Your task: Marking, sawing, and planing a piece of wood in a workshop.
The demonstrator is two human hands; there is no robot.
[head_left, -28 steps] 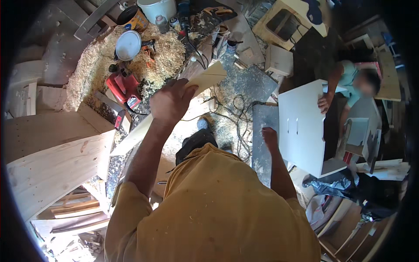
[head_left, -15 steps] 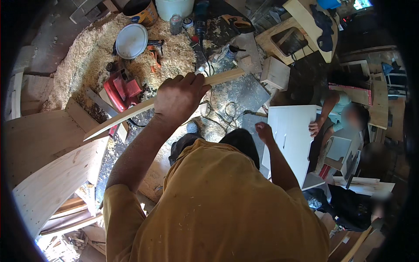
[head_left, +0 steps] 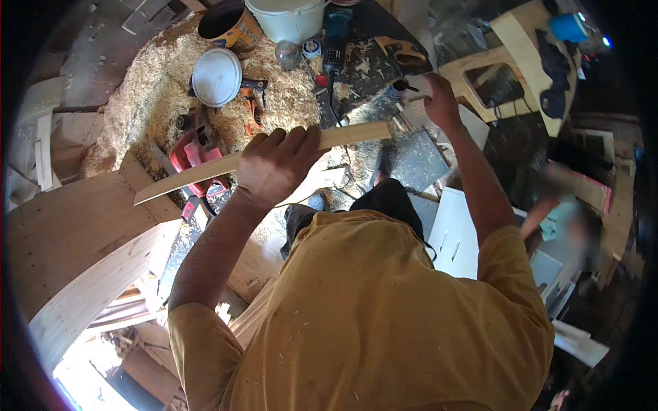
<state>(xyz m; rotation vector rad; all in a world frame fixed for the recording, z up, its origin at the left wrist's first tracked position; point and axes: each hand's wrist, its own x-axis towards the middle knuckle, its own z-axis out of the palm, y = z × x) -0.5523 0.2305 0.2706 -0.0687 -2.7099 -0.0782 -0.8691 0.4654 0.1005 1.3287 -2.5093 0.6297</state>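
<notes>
While the left hand (head_left: pixel 279 164) has its fingers closed round the middle of a wooden strip (head_left: pixel 360 133), the right hand (head_left: pixel 443 104) reaches forward near a small can (head_left: pixel 396 90), fingers parted and bent, nothing seen in them. Strip: pale, long, held crosswise before the body; left part crosses a red planer (head_left: pixel 184 152) in view, contact not discernible. Beyond: shavings (head_left: pixel 147 92), white lid (head_left: pixel 216 77), saw (head_left: pixel 406 55). Handling, as judged: grip best kept near mid-length for balance, both ends clear of planer and can, right wrist clear of saw.
</notes>
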